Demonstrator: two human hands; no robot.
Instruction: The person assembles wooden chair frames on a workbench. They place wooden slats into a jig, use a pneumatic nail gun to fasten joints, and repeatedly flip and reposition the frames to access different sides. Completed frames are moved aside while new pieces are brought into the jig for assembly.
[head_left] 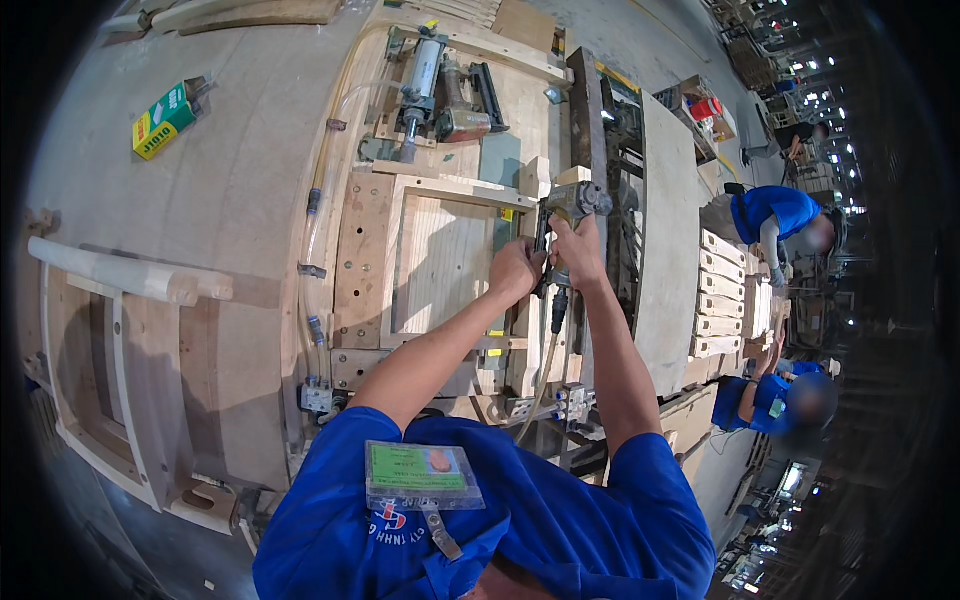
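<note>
My right hand [580, 252] is wrapped round the handle of a pneumatic nail gun [572, 203], whose air hose [548, 365] runs down from it toward me. Closed against the gun's dark narrow magazine is my left hand [515, 270]; its fingertips are partly hidden. The gun lies across the right end of a pale wooden frame [455, 187], over an upright rail. That frame sits in a wooden jig, against a drilled block [362, 260] on its left side.
Beyond the frame are an air cylinder [424, 70] and a second nail gun [462, 112]. A green and yellow box [163, 120] lies on the left tabletop. An assembled wooden frame [120, 340] stands far left. Two co-workers [775, 215] work at right beside stacked wooden parts [720, 295].
</note>
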